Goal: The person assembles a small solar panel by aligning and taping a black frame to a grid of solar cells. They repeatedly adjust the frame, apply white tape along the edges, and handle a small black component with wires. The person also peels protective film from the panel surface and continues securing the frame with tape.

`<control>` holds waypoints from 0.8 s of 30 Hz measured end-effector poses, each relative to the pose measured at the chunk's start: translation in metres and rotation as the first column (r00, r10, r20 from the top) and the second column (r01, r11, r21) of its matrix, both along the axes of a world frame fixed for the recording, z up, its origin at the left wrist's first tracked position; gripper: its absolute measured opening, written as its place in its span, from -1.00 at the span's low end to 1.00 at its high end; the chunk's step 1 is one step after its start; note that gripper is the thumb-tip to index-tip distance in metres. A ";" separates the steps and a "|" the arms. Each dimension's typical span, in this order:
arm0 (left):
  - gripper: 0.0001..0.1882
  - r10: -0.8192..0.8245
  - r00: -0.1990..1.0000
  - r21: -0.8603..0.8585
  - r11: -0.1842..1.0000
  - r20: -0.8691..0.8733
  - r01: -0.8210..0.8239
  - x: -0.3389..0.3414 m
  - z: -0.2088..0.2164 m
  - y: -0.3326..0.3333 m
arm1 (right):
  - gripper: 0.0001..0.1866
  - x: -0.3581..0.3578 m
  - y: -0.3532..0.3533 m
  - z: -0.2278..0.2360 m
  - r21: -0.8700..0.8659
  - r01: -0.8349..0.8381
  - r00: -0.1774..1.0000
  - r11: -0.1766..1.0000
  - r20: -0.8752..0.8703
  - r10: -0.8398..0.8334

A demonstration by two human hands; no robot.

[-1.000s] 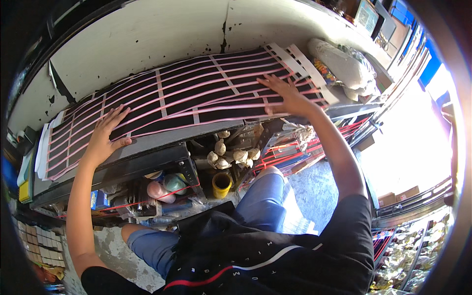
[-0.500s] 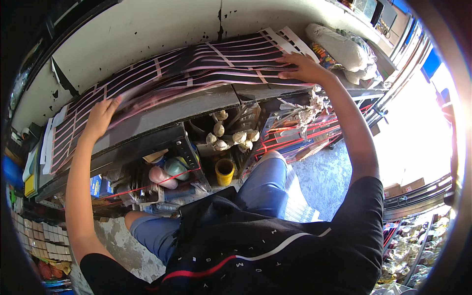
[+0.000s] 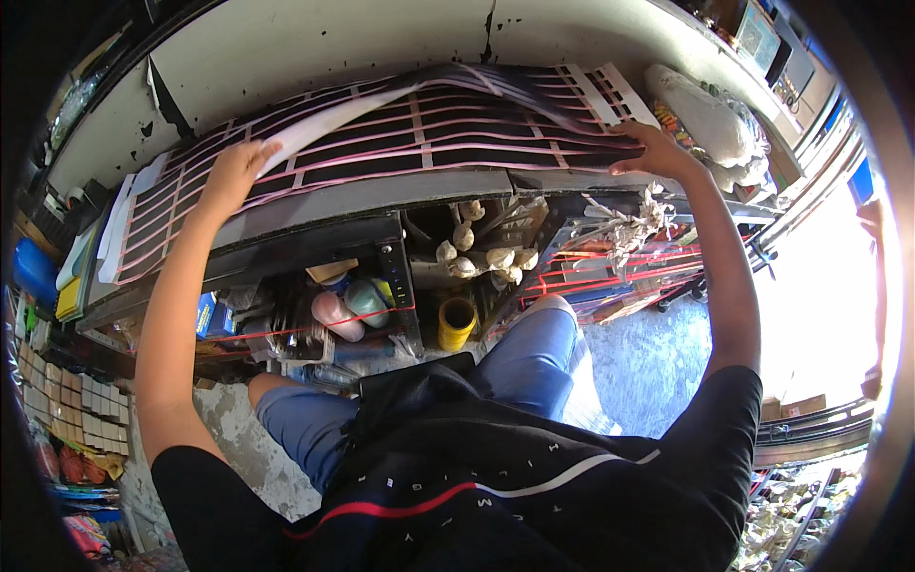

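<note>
A stack of long sheets (image 3: 381,143) printed with black panels and pale pink lines lies along the grey bench. My left hand (image 3: 233,179) is closed on the near edge of the top sheet (image 3: 324,119), thumb and fingers pinched together. That sheet is lifted and bowed, its pale underside showing from my left hand up to the middle. Toward the stack's right end, my right hand (image 3: 658,154) touches the sheets with thumb and fingers spread apart. The exact contact under those fingertips is hard to see.
White bags (image 3: 701,114) sit at the bench's right end. Yellow and green pads (image 3: 74,286) stand by its left end. Beneath are a yellow tube (image 3: 457,322), wrapped bundles (image 3: 500,259), and pink and green bottles (image 3: 338,315). A scuffed pale wall (image 3: 381,33) rises behind.
My left hand has raised the sheet's near edge, which now arches with its pale underside visible. My right hand stays at the right end. The whole view has shifted slightly.
</note>
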State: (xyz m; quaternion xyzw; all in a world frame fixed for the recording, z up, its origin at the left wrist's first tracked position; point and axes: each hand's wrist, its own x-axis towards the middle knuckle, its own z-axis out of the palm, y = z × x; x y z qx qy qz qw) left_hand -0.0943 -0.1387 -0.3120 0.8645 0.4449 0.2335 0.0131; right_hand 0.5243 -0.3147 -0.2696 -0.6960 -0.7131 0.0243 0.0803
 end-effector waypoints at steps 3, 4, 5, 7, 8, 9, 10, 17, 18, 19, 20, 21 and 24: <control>-0.62 -0.100 0.995 0.065 0.993 -0.021 0.101 -0.006 -0.009 -0.019 | -0.07 0.010 0.003 -0.009 0.073 0.052 0.998 0.996 -0.027 -0.050; -0.73 -0.127 0.992 0.139 0.982 -0.014 0.128 -0.008 -0.009 -0.025 | -0.06 0.013 0.003 -0.015 0.145 0.059 0.997 0.988 0.049 -0.067; -0.75 -0.197 0.980 0.222 0.956 -0.004 0.193 -0.010 -0.006 -0.030 | -0.06 0.017 0.000 -0.018 0.214 0.063 0.988 0.975 0.123 -0.091; -0.61 0.016 0.999 0.046 0.999 -0.039 -0.014 -0.006 0.005 -0.039 | -0.13 0.020 -0.002 -0.026 0.314 0.032 0.991 0.949 0.113 -0.070; -0.54 -0.052 0.997 0.064 0.996 -0.059 0.056 0.000 0.010 -0.044 | -0.16 0.022 -0.002 -0.028 0.292 0.028 0.996 0.956 0.071 -0.051; -0.47 0.012 0.991 0.004 1.000 -0.130 -0.011 0.009 0.018 -0.049 | -0.18 0.023 -0.001 -0.029 0.272 0.017 0.999 0.962 0.026 -0.025; -0.29 -0.059 0.983 0.147 0.985 -0.175 0.085 0.027 0.020 -0.054 | -0.20 0.024 0.000 -0.030 0.271 0.022 0.999 0.962 -0.032 -0.014; -0.24 -0.543 0.836 0.321 0.779 -0.085 0.539 0.268 0.003 -0.060 | -0.28 0.036 0.017 -0.038 0.620 0.196 0.966 0.759 0.012 -0.260; -0.20 -0.521 0.853 0.246 0.824 -0.029 0.511 0.303 0.004 -0.056 | -0.29 0.042 0.016 -0.039 0.687 0.282 0.883 0.670 0.086 -0.461; -0.14 -0.507 0.861 0.213 0.845 0.024 0.491 0.333 0.004 -0.053 | -0.31 0.050 0.014 -0.040 0.611 0.374 0.890 0.698 -0.024 -0.455; -0.11 -0.505 0.858 0.175 0.857 0.093 0.486 0.358 0.002 -0.051 | -0.32 0.058 0.009 -0.040 0.456 0.493 0.860 0.741 -0.126 -0.495; -0.08 -0.469 0.876 0.087 0.883 0.114 0.461 0.380 0.001 -0.050 | -0.34 0.068 0.005 -0.038 0.280 0.585 0.811 0.761 -0.221 -0.542; -0.13 -0.489 0.864 0.028 0.872 0.120 0.489 0.412 -0.011 -0.052 | -0.53 0.086 -0.009 -0.049 0.438 0.551 0.834 0.710 -0.317 -0.452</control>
